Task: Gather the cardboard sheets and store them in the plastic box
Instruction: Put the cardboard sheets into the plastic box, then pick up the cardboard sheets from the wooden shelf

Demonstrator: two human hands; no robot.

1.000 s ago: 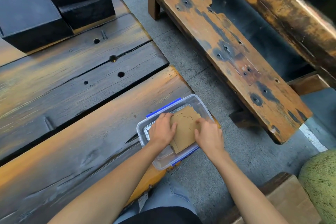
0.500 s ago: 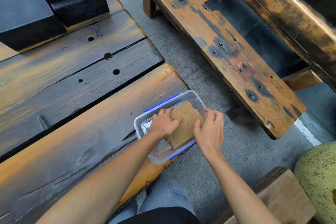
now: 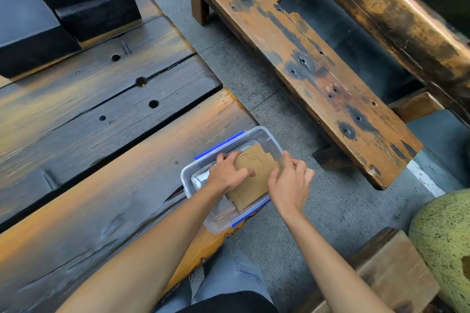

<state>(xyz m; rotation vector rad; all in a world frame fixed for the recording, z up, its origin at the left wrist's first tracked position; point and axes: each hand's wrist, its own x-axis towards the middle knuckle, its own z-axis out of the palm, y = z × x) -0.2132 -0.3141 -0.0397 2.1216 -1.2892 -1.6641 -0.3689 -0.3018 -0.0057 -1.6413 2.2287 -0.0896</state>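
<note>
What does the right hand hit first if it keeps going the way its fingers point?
Probably the cardboard sheets in the plastic box: the right hand sits at the box's right rim, fingers aimed up-left over the stack. Beyond them lies the left hand. Height above the cardboard is unclear.

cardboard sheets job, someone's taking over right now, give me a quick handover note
Left hand: flat on top of the cardboard sheets, pressing them down.
Right hand: fingers at the stack's right edge, by the box wall.
Plastic box: open, at the corner of the wooden table, partly over its edge.
Done: the visible sheets are inside the box, lying askew.
Left: square and seat the stack. No lid or loose sheets in view.
</note>
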